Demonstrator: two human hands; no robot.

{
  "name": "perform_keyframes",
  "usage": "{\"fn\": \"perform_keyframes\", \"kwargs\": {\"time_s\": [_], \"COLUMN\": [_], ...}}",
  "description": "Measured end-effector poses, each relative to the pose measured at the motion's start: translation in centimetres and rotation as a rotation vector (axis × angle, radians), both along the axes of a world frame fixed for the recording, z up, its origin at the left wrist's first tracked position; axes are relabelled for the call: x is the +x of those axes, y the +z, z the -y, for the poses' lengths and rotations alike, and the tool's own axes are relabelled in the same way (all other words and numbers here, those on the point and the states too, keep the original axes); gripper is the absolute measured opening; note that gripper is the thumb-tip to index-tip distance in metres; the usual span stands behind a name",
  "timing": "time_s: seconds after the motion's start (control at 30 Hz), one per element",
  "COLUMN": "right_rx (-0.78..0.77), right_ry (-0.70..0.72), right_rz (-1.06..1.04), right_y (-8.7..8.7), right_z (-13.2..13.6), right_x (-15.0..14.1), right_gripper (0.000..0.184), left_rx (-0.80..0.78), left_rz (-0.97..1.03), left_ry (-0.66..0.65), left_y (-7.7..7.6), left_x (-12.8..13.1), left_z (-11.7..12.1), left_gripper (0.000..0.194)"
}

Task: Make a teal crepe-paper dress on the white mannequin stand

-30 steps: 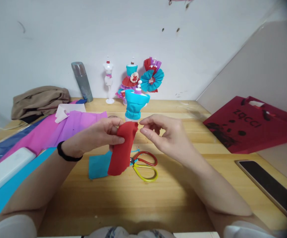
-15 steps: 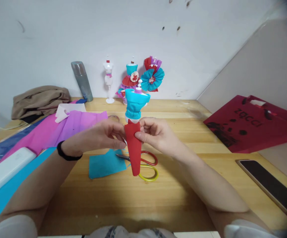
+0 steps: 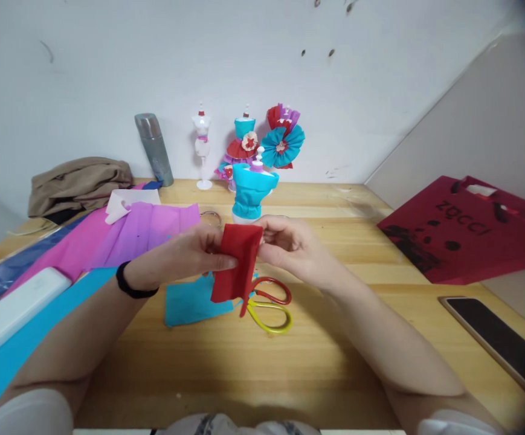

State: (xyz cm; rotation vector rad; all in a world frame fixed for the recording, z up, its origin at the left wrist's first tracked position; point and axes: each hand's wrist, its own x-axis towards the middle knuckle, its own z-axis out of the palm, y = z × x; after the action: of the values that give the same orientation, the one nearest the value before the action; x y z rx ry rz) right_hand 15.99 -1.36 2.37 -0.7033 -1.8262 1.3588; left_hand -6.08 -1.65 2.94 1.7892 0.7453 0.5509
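Both hands hold a piece of red crepe paper (image 3: 237, 266) above the wooden table (image 3: 316, 350). My left hand (image 3: 190, 257), with a black band on its wrist, pinches the paper's left edge. My right hand (image 3: 289, 244) grips the top right corner with closed fingers. Just behind the paper stands a small mannequin in a blue paper top (image 3: 251, 192). Under the paper lie scissors with red and yellow handles (image 3: 269, 302) and a blue paper square (image 3: 190, 302).
Purple, pink and blue paper sheets (image 3: 121, 232) spread at the left. At the back stand a grey flask (image 3: 154, 148), a white mannequin (image 3: 202, 145) and dressed mannequins with paper fans (image 3: 266, 142). A red bag (image 3: 466, 232) and a phone (image 3: 502, 344) lie at right.
My right hand closed on the red paper's top. The paper went from a flat strip to a narrow roll, and now hangs wider and folded between both hands.
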Motion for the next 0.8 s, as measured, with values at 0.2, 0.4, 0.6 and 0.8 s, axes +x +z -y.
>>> {"fn": "perform_keyframes", "kwargs": {"time_s": [0.2, 0.4, 0.6, 0.8], "right_rx": [0.092, 0.15, 0.044, -0.093], "right_ry": [-0.019, 0.116, -0.117, -0.074], "right_rz": [0.215, 0.134, 0.115, 0.054], "right_y": [0.3, 0.3, -0.7, -0.4], "right_z": [0.8, 1.1, 0.4, -0.6], "right_x": [0.0, -0.1, -0.1, 0.7], "right_gripper": [0.049, 0.061, 0.024, 0.035], "left_rx": [-0.01, 0.035, -0.03, -0.109], "left_rz": [-0.006, 0.105, 0.083, -0.007], "left_ry": [0.116, 0.168, 0.205, 0.117], "left_y": [0.5, 0.6, 1.2, 1.2], "left_x": [0.4, 0.7, 0.4, -1.1], "left_z": [0.8, 0.9, 0.9, -0.6], "left_gripper": [0.023, 0.028, 0.036, 0.036]}}
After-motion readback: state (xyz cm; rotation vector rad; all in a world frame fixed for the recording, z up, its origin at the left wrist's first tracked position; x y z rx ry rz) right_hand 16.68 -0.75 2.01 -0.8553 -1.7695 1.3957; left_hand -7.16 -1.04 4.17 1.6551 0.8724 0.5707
